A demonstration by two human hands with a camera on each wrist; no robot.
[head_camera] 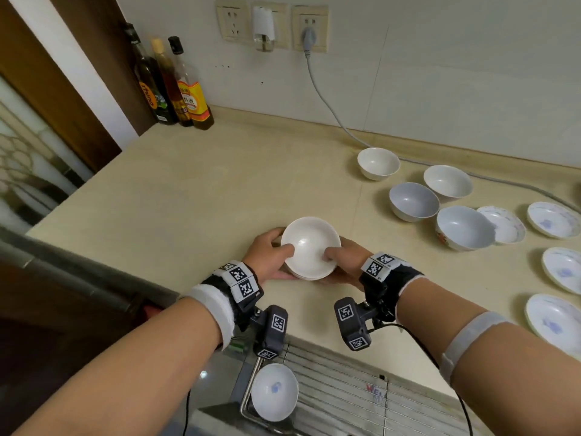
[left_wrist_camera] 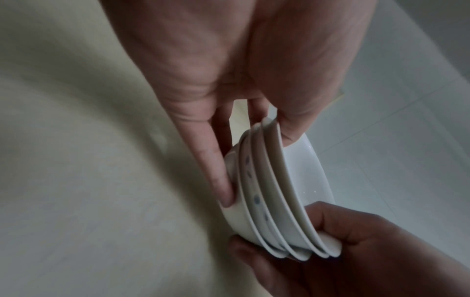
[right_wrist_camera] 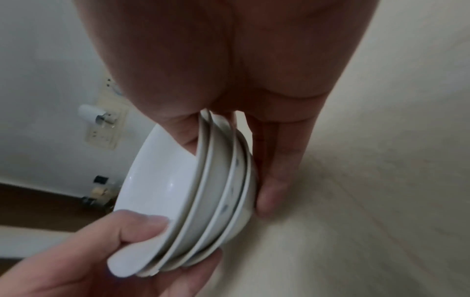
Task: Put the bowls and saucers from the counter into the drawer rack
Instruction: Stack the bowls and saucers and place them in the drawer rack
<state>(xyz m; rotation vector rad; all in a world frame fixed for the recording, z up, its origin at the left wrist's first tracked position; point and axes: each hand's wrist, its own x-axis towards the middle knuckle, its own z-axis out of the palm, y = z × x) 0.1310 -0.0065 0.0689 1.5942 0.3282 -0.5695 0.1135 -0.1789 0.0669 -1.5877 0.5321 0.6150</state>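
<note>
Both hands hold one stack of saucers (head_camera: pixel 309 247) just above the counter (head_camera: pixel 176 184), near its front edge. The left hand (head_camera: pixel 267 253) grips the stack's left side, thumb over the rim of the top saucer and fingers underneath; the right hand (head_camera: pixel 344 256) grips the right side the same way. In the left wrist view the stack (left_wrist_camera: pixel 274 193) shows four nested rims, and one lower saucer carries small blue marks; the right wrist view (right_wrist_camera: pixel 203 193) shows about the same number, with a fingertip flat against the underside. Well to the right on the counter stand four bowls: a small white one (head_camera: pixel 378 162) nearest the wall, a second (head_camera: pixel 447 182) to its right, a third (head_camera: pixel 414 201) in front of these, and a fourth with a red pattern outside (head_camera: pixel 463 227). Four more saucers lie singly at the right: one (head_camera: pixel 503 224) touching or partly behind the patterned bowl, one (head_camera: pixel 553 219) near the edge of view, and two (head_camera: pixel 562 269) (head_camera: pixel 553 322) closer to the front. Below the counter's front edge the drawer rack (head_camera: pixel 339 382) stands open, with one saucer (head_camera: pixel 274 392) standing on edge at its left end. Three bottles (head_camera: pixel 176 86) stand together in the far left corner against the wall, and a grey cable (head_camera: pixel 323 99) runs from a wall socket down along the counter's back.
</note>
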